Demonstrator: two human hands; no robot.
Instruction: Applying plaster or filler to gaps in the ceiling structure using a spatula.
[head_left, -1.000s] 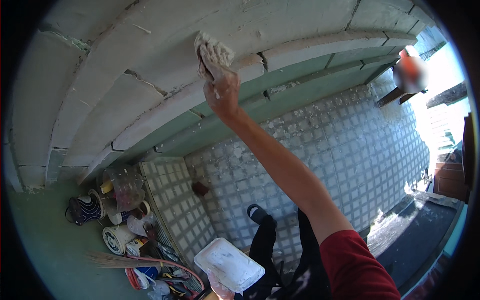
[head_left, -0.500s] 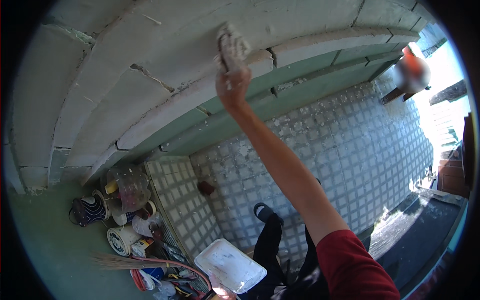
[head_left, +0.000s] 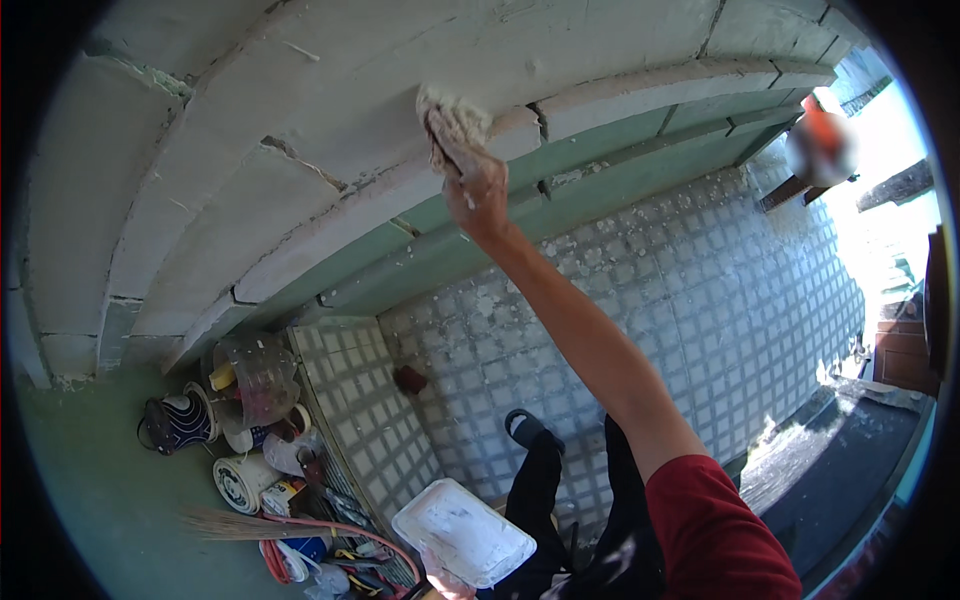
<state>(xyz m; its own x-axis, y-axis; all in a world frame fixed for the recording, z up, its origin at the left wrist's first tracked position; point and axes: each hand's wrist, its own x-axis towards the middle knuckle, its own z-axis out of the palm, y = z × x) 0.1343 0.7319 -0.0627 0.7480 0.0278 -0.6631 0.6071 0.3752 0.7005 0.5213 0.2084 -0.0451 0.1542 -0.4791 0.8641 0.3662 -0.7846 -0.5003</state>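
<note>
My right hand (head_left: 479, 192) is closed around the handle of a wide paint brush (head_left: 455, 122), its shaggy bristles caked in white. The brush lies at the block wall (head_left: 380, 75), just above a ledge that sticks out; I cannot tell how firmly the bristles press on it. My right arm stretches up and forward from a red sleeve. At the lower edge my left hand (head_left: 446, 580) grips the near side of a shallow white tray (head_left: 465, 530), which has whitish smears inside. Most of the left hand's fingers are hidden under the tray.
Several buckets and tubs (head_left: 240, 480), a twig broom (head_left: 225, 522) and a pink hose (head_left: 350, 532) crowd the left beside a tiled step (head_left: 355, 390). White-spotted tiles cover the floor (head_left: 620, 300). A dark-topped surface (head_left: 840, 480) stands at right. Someone in orange (head_left: 822, 135) is at the far right.
My right hand and the brush have come down the wall, closer to the ledge and slightly left at the bristles. The tray has barely shifted.
</note>
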